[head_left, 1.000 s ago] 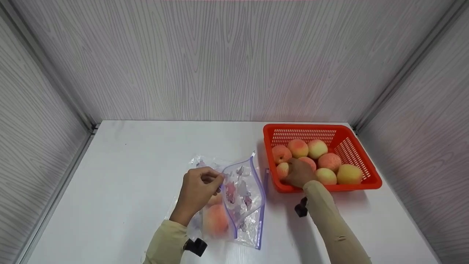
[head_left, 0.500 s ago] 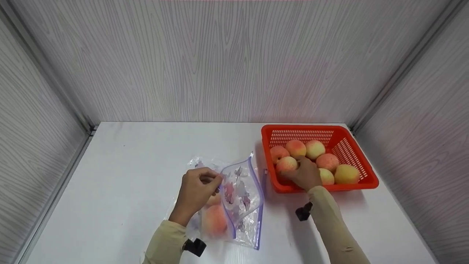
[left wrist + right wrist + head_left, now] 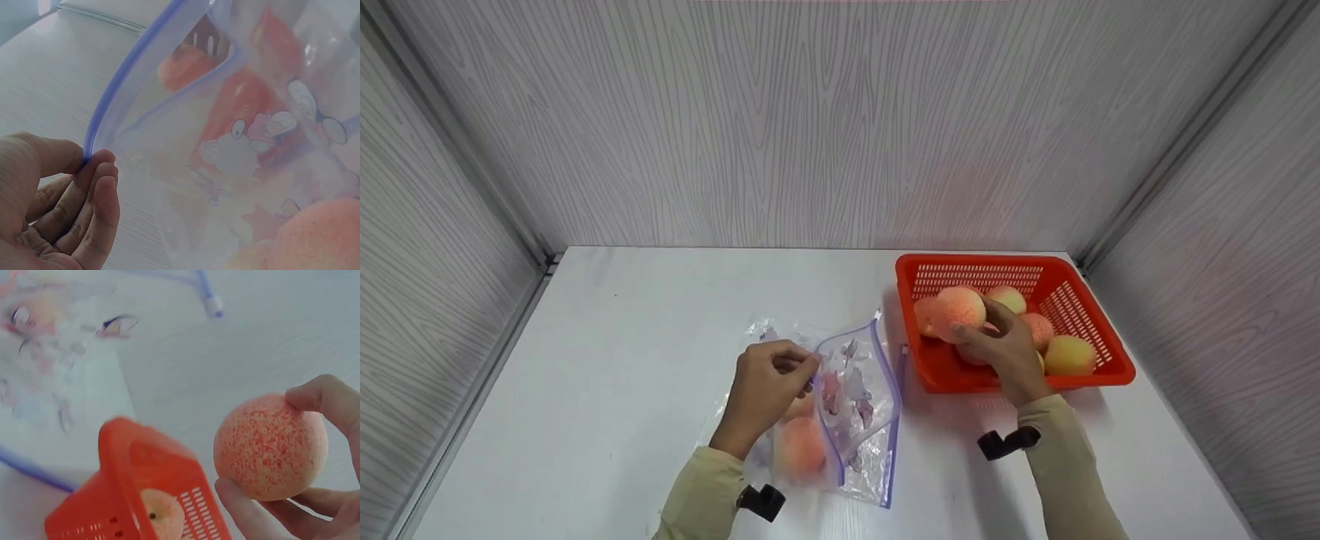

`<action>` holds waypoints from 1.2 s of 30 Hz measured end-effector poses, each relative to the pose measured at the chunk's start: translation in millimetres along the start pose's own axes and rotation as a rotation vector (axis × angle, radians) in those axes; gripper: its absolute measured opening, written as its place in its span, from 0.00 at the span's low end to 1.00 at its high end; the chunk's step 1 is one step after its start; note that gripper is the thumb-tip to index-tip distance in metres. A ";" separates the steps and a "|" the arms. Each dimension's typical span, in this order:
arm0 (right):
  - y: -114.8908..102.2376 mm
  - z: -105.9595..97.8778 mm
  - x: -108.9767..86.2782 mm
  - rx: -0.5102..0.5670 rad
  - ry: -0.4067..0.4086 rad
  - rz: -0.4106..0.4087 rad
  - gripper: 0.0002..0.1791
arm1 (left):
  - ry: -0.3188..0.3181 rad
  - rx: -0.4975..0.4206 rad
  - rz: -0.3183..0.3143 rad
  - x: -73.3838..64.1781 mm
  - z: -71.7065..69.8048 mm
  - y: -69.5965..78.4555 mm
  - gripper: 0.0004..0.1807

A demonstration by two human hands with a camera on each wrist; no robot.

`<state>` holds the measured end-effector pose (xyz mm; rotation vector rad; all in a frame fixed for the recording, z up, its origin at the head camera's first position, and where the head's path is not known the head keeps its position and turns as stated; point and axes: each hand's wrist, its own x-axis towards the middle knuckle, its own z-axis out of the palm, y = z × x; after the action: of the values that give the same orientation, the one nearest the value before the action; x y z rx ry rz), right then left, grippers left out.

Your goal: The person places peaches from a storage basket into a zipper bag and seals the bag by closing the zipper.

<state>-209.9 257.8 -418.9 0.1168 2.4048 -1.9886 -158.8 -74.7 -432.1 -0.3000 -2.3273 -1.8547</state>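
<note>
A clear zip bag [image 3: 855,390] with purple edges and printed cartoon figures lies on the table, its mouth gaping toward the right. My left hand [image 3: 771,386] pinches the bag's purple rim between thumb and fingers, as the left wrist view [image 3: 67,197] shows closely. Inside the bag rest peaches, one of them [image 3: 801,448] near the front. Above the red basket [image 3: 1020,384], my right hand [image 3: 1011,349] grips a pinkish peach [image 3: 270,447] with thumb and fingertips. Several more peaches sit in the basket, partly hidden by the hand and the held peach.
The basket stands at the table's back right, close to the bag's opening. A yellowish peach [image 3: 1070,355] lies at its right end. White wall panels [image 3: 825,127] enclose the table [image 3: 607,360] at the back and sides.
My right hand has taken hold of a peach at the basket's left side and lifted it up from the others. The left hand and the bag have stayed in place.
</note>
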 end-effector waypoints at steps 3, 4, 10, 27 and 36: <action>-4.8 2.5 -8.2 0.038 -0.039 -0.032 0.45 | -0.002 -0.013 -0.003 0.5 0.6 -0.2 0.04; -6.5 4.2 -11.1 0.046 -0.052 -0.050 0.44 | -0.003 -0.017 -0.006 0.7 0.7 0.0 0.04; -16.0 19.4 -26.6 0.104 -0.114 -0.183 0.40 | -0.006 -0.020 -0.014 1.9 0.9 1.7 0.05; -12.7 50.2 -45.7 0.003 -0.298 -0.342 0.39 | -0.006 -0.041 -0.020 2.6 2.0 1.6 0.05; -11.7 59.9 -52.8 -0.043 -0.329 -0.405 0.41 | -0.005 -0.046 -0.026 1.0 3.2 1.9 0.05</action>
<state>-160.1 194.4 -415.5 -0.6932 2.3863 -1.8960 -159.3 -71.1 -430.8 -0.2815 -2.3059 -1.9239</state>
